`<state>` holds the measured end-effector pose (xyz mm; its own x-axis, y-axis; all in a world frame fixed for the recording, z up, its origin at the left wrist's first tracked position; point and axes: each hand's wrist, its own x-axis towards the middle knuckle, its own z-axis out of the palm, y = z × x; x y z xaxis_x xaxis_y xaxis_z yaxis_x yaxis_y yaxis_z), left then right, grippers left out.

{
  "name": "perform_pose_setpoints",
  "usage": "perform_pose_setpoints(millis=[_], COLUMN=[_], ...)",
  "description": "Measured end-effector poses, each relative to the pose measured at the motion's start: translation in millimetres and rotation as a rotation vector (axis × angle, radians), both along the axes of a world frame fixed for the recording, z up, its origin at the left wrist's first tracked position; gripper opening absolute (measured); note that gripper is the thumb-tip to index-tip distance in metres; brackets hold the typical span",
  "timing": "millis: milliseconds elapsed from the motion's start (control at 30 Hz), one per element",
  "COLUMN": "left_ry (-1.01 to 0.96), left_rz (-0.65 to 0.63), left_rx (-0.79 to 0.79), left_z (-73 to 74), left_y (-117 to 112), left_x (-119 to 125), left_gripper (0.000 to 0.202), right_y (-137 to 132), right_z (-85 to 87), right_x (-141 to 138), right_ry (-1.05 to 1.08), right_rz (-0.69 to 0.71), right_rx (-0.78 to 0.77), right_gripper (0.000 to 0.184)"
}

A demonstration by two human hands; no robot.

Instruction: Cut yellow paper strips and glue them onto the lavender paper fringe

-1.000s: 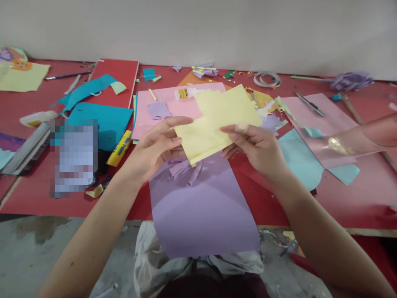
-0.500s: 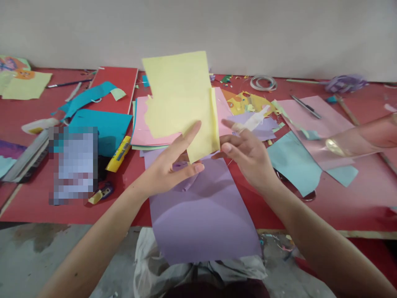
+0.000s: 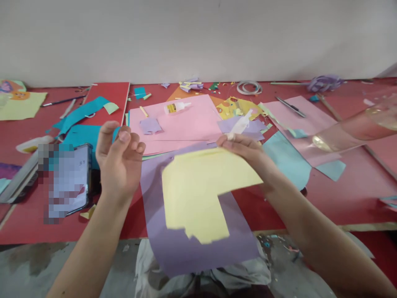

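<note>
My right hand pinches the upper edge of a pale yellow sheet of paper. This sheet has an irregular cut outline, with a notch at its lower right and a jagged bottom edge. It hangs over a large purple sheet, which reaches from the table onto my lap. Away from the paper, my left hand is raised to the left with fingers loosely curled and nothing visible in them. Behind the hands, a stack of pink paper carries a small glue bottle and a purple paper scrap.
A phone, partly blurred out, stands left beside blue paper. Rightward are a white-tipped tube, light blue paper, a pen and a clear bottle. Paper scraps litter the red table near the wall.
The yellow sheet has swung down from upright toward me, now held by my right hand. My left hand has let go and moved left. The glue bottle on the pink stack is now uncovered.
</note>
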<state>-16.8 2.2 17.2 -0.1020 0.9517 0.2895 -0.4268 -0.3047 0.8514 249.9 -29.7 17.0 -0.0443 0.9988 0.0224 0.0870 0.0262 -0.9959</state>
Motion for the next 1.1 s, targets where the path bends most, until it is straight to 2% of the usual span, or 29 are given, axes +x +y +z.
perform_pose_setpoints(millis=[67, 100, 167, 200, 267, 333, 433, 567, 667, 867, 1000, 1100], left_ry=[0.118, 0.223, 0.543, 0.693, 0.863, 0.944, 1.004, 1.014, 1.023, 1.018, 1.014, 1.029], left_rz=[-0.054, -0.093, -0.210, -0.309, -0.447, -0.487, -0.425, -0.398, -0.398, -0.391, -0.389, -0.392], left_rx=[0.040, 0.069, 0.075, 0.098, 0.167, 0.205, 0.160, 0.102, 0.117, 0.147, 0.172, 0.177], left_z=[1.4, 1.8, 2.5, 2.8, 3.1, 3.2, 3.6, 4.6, 3.9, 0.6, 1.4, 2.7], left_y=[-5, -8, -14, -16, -20, -22, -23, -24, -23, -23, -24, -24], left_x=[3, 5, 9, 11, 14, 15, 16, 17, 16, 15, 15, 14], left_gripper=[0.006, 0.008, 0.012, 0.012, 0.016, 0.018, 0.016, 0.012, 0.013, 0.013, 0.013, 0.013], right_y=[-3, -4, -5, -5, -6, -8, -10, -10, -9, -8, -8, -7], right_z=[0.6, -0.1, -2.7, -4.2, -6.8, -8.4, -9.6, -10.5, -10.6, -10.5, -12.8, -13.9], right_x=[-2, -3, -6, -8, -12, -16, -20, -20, -19, -21, -19, -16], right_ry=[0.059, 0.078, 0.046, 0.020, -0.012, -0.011, -0.007, -0.058, -0.091, -0.052, -0.090, -0.142], right_rz=[0.168, 0.234, 0.309, 0.321, 0.312, 0.274, 0.208, 0.208, 0.200, 0.167, 0.168, 0.169], right_rx=[-0.077, -0.095, -0.071, -0.045, 0.001, 0.049, 0.100, 0.049, 0.032, 0.004, 0.012, 0.020], right_gripper=[0.022, 0.019, 0.014, 0.013, 0.012, 0.012, 0.014, 0.025, 0.021, 0.031, 0.031, 0.038])
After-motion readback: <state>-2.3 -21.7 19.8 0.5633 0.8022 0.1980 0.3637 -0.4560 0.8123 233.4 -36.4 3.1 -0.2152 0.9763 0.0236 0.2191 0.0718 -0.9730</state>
